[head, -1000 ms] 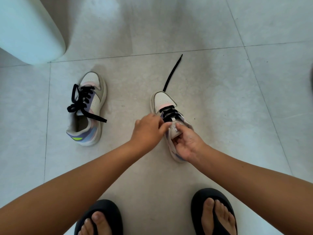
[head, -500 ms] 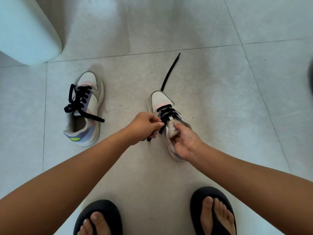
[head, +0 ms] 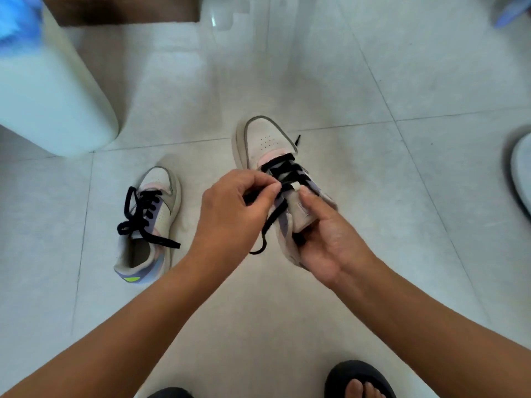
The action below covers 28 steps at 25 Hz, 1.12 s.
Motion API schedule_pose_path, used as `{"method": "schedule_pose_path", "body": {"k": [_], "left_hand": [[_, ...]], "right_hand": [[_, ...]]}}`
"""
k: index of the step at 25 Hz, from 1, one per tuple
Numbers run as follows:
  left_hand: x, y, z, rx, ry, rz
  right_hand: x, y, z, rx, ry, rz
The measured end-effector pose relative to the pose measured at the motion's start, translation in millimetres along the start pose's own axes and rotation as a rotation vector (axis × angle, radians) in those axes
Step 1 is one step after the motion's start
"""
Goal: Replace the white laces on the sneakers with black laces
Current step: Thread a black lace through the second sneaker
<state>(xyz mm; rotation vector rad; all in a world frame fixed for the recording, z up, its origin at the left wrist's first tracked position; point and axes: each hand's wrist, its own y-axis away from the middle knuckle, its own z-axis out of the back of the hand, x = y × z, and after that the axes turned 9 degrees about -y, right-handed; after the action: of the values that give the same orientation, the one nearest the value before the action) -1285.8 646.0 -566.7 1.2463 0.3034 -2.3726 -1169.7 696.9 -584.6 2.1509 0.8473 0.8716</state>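
Above the pale tiled floor [head: 373, 81], the sneaker [head: 270, 142] in work is held toe away from the person, its long axis running away and slightly left. Its black lace [head: 283, 173] crosses the lower eyelets only. My guess is the next threading goes on the left side: the left hand [head: 235, 208] pinches the lace beside the tongue, a loose tail hanging below. The right hand [head: 324, 237] grips the heel end. A second sneaker [head: 156, 222], already black-laced, lies well apart to the left.
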Motion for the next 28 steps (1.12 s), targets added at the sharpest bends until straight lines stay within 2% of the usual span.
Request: {"method": "schedule_pose_path", "body": {"k": [5, 10, 12, 18, 24, 28], "left_hand": [[-75, -16, 38, -0.196, 0.097, -0.16], [-174, -57, 118, -0.371, 0.214, -0.353], [-206, -64, 144, -0.432, 0.229, -0.438], [-282, -50, 217, -0.615, 0.186, -0.573], [-294, -25, 233, -0.759, 0.265, -0.579], [-285, -19, 236, -0.747, 0.281, -0.596]], "right_hand": [[42, 49, -76, 0.131, 0.018, 0.147], [95, 139, -188, 0.474, 0.066, 0.321], [104, 167, -216, 0.549, 0.079, 0.408], [119, 246, -276, 0.78, 0.002, 0.28], [105, 272, -281, 0.905, -0.059, 0.178], [98, 282, -274, 0.88, 0.001, 0.188]]}}
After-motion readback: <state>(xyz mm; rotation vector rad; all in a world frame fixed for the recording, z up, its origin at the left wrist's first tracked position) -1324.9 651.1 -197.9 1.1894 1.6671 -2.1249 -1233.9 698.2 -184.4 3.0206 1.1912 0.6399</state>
